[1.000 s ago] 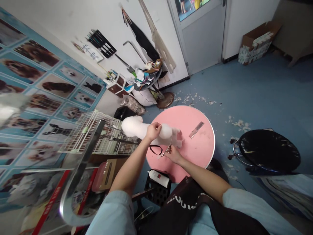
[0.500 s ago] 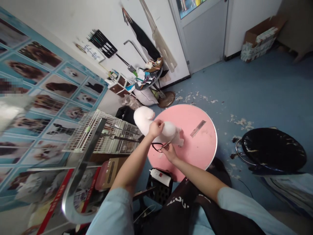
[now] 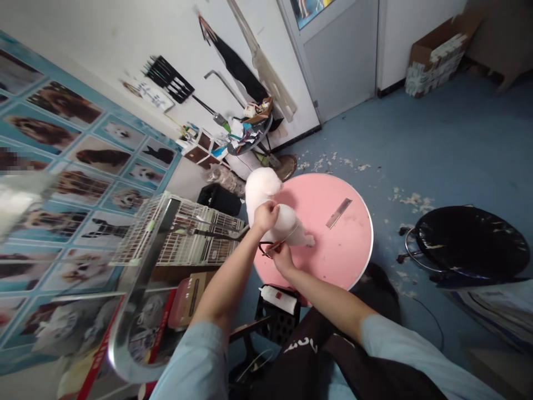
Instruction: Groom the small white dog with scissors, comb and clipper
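A white fluffy dog (image 3: 259, 189) stands on the round pink grooming table (image 3: 345, 250), its head toward the far side and its rump toward me. My left hand (image 3: 266, 216) is closed in a pinch at the dog's back. Whatever lies between those fingertips is too small to make out. Lower down, my right hand (image 3: 282, 259) grips a pair of scissors (image 3: 272, 248) by the dark-ringed handles. Their thin blades lie along the white coat of the hindquarters, pointing up and right. A flat metal comb (image 3: 339, 213) rests on the table, right of the dog.
A curved metal grooming arm (image 3: 141, 278) rises at left, with a strap toward the dog. White wire cages (image 3: 145, 228) stand behind it. A black stool (image 3: 470, 241) is at right. Below the table edge sits a white bottle (image 3: 278, 300). Hair clippings (image 3: 416, 201) litter the floor.
The dog's head has shifted to the right and away from me. The scissors' blades have swung slightly, and my right hand has moved a little left. My left hand stays at the back.
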The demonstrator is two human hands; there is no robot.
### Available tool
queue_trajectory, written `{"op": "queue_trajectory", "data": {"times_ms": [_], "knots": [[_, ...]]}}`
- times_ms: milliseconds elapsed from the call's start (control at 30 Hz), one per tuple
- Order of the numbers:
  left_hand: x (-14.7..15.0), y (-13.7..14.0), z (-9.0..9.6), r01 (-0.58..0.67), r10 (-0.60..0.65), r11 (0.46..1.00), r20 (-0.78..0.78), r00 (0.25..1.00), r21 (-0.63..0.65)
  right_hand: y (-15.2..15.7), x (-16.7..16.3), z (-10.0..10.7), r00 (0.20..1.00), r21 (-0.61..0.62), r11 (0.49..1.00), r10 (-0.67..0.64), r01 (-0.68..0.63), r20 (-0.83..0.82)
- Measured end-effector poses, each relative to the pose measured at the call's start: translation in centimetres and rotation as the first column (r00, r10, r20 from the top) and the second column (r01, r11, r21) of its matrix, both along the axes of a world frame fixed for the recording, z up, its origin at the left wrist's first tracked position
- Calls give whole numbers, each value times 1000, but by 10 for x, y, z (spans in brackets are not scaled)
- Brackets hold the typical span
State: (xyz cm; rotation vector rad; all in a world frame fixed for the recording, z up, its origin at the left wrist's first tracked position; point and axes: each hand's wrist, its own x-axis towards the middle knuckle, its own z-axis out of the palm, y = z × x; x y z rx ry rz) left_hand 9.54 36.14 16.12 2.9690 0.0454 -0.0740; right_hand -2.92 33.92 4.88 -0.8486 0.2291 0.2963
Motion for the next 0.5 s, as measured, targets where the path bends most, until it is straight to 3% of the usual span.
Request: {"op": "queue_trajectory", "data": {"times_ms": [200, 300, 367, 400, 500], "knots": [[-8, 15, 4, -48, 48, 995, -2, 999, 82, 8, -17, 1, 996, -145, 985, 92, -92, -5], [-14, 32, 3, -121, 120, 983, 16, 993, 139, -19, -28, -17, 977, -335, 920, 211, -201, -8], [-16, 44, 2, -191, 190, 969, 20, 982, 156, -58, -22, -38, 946, -507, 811, 323, -293, -29], [-16, 49, 2, -224, 223, 962, 21, 974, 158, -83, -12, -50, 922, -596, 729, 383, -335, -50], [-14, 63, 2, -302, 299, 941, 40, 953, 154, -166, 40, -79, 848, -839, 391, 511, -377, -143]]}}
